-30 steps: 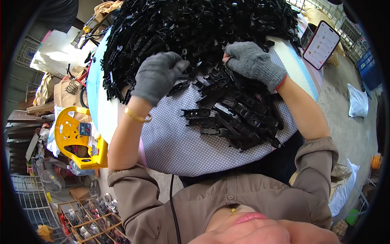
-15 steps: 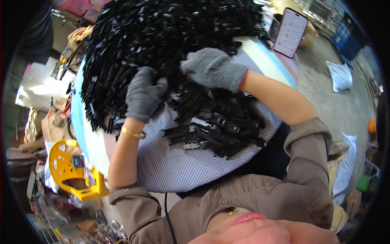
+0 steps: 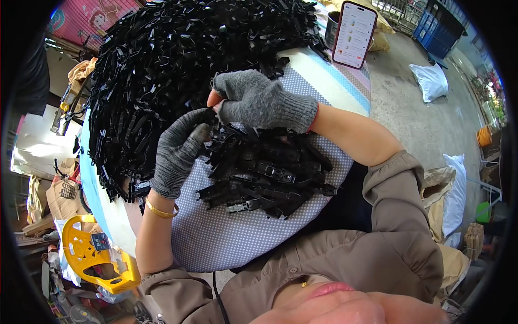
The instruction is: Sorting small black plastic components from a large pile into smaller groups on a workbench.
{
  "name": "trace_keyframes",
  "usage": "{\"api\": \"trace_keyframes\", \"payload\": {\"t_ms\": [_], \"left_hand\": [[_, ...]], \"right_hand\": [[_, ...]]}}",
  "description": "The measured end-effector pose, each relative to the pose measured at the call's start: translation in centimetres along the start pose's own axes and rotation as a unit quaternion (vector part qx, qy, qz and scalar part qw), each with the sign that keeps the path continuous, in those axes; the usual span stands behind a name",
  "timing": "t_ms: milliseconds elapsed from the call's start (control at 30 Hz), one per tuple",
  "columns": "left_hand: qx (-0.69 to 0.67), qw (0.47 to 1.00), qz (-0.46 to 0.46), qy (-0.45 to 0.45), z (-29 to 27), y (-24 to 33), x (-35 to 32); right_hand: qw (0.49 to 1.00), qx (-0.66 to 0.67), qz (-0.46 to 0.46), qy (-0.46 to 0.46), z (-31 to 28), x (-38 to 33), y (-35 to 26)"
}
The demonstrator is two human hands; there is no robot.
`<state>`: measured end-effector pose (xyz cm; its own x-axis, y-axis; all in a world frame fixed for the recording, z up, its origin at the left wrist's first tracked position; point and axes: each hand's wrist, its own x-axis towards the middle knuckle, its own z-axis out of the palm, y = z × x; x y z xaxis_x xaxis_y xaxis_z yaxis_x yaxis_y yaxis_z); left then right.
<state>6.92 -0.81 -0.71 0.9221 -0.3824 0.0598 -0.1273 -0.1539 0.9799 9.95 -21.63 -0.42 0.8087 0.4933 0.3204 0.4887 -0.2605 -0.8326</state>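
My left hand (image 3: 181, 151) and my right hand (image 3: 259, 102), both in grey fingerless-tip gloves, meet at the near edge of a large heap of black plastic pieces (image 3: 162, 70). The fingers of both are closed and drawn together at the tips. Whatever sits between them is too small and dark to make out. Just nearer to me, below the right hand, lies a smaller pile of long black plastic parts (image 3: 264, 178), some with clip-like ends. Both piles rest on a round table with a patterned cloth (image 3: 216, 237).
A phone (image 3: 355, 35) with a lit screen leans against a dark cup (image 3: 331, 29) at the table's far right. To the left stands a yellow plastic chair (image 3: 81, 243). White sacks (image 3: 430, 82) and a blue bin (image 3: 440, 27) are on the floor at right.
My two hands have come together; they were apart, over the heap's near edge, the left with its thumb spread. The whole view has shifted slightly, moving the table leftward.
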Motion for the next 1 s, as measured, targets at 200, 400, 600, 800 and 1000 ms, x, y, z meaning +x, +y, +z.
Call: {"api": "trace_keyframes", "payload": {"t_ms": [200, 400, 600, 800, 1000], "left_hand": [[0.022, 0.999, 0.026, 0.022, 0.2, -0.4, -0.1], [-0.038, 0.998, -0.029, -0.037, -1.3, -0.8, 0.1], [0.092, 0.996, 0.01, -0.011, -0.4, 0.3, -0.2], [0.151, 0.987, 0.05, 0.028, 0.3, 0.2, -0.4], [0.093, 0.994, 0.058, -0.018, 0.6, 0.2, -0.2]], "right_hand": [[0.94, 0.31, 0.14, 0.012, 0.7, 0.1, 0.6], [0.967, 0.216, 0.137, -0.001, -0.2, 0.1, -0.3], [0.98, 0.176, 0.088, -0.009, 0.3, 0.0, 0.4], [0.984, 0.171, 0.042, -0.005, -0.1, -0.2, 0.0], [0.985, 0.163, 0.005, -0.054, -0.7, 0.4, 0.3]]}}
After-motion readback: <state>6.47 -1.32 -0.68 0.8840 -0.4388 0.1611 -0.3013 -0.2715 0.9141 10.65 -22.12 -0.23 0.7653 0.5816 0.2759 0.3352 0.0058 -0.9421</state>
